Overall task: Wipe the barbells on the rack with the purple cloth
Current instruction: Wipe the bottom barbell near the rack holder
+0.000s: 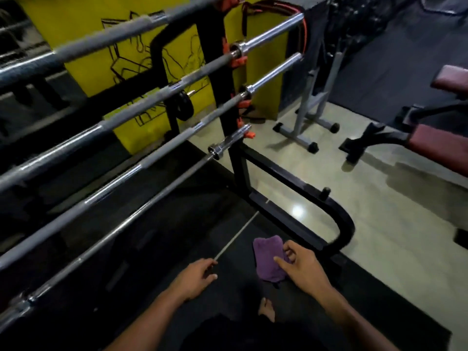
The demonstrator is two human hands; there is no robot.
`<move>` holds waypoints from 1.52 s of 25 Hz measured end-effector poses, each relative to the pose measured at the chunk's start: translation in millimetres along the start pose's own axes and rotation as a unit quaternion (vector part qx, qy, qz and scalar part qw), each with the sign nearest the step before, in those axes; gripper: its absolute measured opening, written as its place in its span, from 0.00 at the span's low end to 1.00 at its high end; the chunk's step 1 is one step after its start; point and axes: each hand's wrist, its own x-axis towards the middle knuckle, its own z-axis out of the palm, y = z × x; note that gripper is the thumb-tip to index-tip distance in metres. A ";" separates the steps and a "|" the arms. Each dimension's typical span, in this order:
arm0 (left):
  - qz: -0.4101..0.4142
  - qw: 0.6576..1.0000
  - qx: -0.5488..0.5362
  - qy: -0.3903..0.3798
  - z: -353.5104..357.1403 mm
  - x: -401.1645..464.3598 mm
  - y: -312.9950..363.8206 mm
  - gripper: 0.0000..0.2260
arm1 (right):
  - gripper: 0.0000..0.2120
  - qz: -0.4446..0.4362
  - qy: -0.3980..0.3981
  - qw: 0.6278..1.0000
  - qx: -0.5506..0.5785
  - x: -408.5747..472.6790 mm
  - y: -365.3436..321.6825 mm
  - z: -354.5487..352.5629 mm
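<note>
**Purple cloth held in right hand, below the barbell rack**

The right hand (302, 266) is seen low in the frame, its fingers partly curled. The purple cloth (269, 258) is pinched between the thumb, laid across the near face of the fabric, and the fingers, which are bent over its right edge. The cloth is bunched into a rough pad and projects to the left of and beyond the fingertips; a small corner hangs beneath the hand.

The left hand (196, 276) is held beside the right, apart from the cloth. Its fingers are loosely bent and nothing is gripped by them. The fingertips lie close to a thin pale line on the dark floor mat (157, 249); whether contact is made cannot be told.

The barbells (152, 160) are found resting on the black rack (235, 158), stacked one above another and running diagonally from lower left to upper right. They are not touched by either hand, and the cloth is held well below and to the right of the lowest bar, near the curved foot of the rack.

A yellow panel (96, 72) is noted behind the rack, and a padded bench (435, 145) on the pale floor to the right.
</note>
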 end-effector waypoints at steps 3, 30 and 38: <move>-0.017 0.998 -0.046 0.031 -37.3 36.0 4.8 0.17 | 0.10 -0.012 -0.043 0.999 -0.019 72.5 -17.4 -17.3; -0.090 0.818 -0.551 0.137 -234.4 318.4 137.6 0.15 | 0.05 0.085 -0.069 0.960 0.259 497.9 -72.8 -110.1; -0.107 0.867 -0.446 0.196 -265.4 334.8 178.7 0.17 | 0.26 -0.040 -0.194 0.978 0.071 530.0 -62.2 -125.6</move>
